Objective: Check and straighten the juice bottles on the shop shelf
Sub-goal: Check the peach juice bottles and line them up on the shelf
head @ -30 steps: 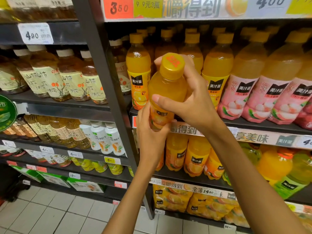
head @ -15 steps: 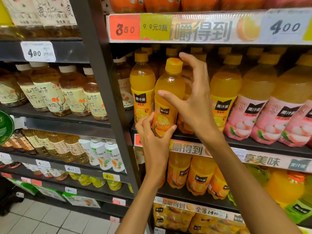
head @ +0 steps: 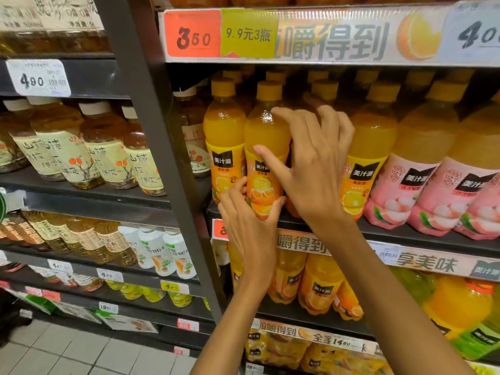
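Note:
An orange juice bottle with a yellow cap stands upright, second from the left in the front row on the dark shelf. My left hand grips its base from below, fingers on one side and thumb on the other. My right hand lies spread across its right side. The thumb rests on the label, the index finger touches the shoulder, and the other fingers reach over the neighbouring orange bottle, which is mostly hidden. Another orange bottle stands close on the left.
Pink-labelled lychee bottles fill the same shelf to the right. A dark upright post separates this bay from brown tea bottles on the left. The price strip of the shelf above hangs close overhead. More orange bottles stand below.
The bottle, held tilted in front of the shelf by both hands, now stands upright in the front row. My right hand has loosened and slid to the right; my left stays at the base.

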